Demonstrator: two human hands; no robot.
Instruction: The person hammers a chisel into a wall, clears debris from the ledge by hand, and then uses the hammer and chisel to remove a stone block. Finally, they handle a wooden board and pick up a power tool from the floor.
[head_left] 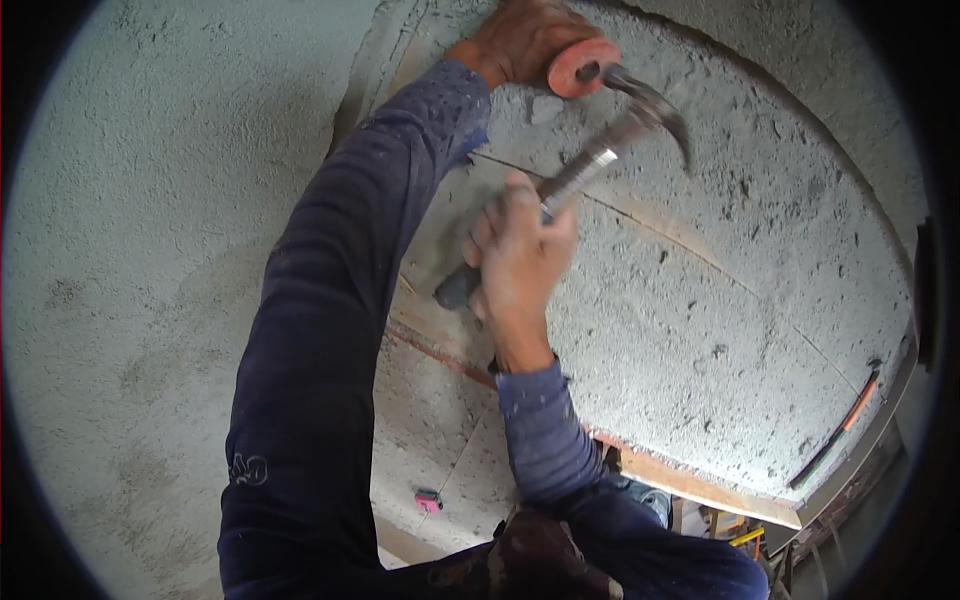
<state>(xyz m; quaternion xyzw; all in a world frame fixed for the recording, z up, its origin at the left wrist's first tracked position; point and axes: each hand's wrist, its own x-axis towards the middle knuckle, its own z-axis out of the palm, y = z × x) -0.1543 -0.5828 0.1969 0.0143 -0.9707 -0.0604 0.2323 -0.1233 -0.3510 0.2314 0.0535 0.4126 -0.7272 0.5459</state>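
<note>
Sleeves point(310, 300), left grip point(525, 42) clasping tool point(588, 72) behind red disc point(565, 76), right grip point(520, 240) around hammer handle point(580, 177)

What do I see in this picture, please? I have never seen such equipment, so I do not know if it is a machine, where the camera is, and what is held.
There is no machine here: these are a person's two bare hands, in dark blue sleeves. The single picture comes from a camera worn on the head, looking forward and down.

The right hand grips a claw hammer by its handle. The left hand holds a tool with a red disc; the rest is mostly hidden. The hammer's head is at the disc, but I cannot tell whether they touch.

Around them is a rough, grey, concrete-like surface. On it are a small pink object and, on the right side, a thin black and orange piece.
</note>
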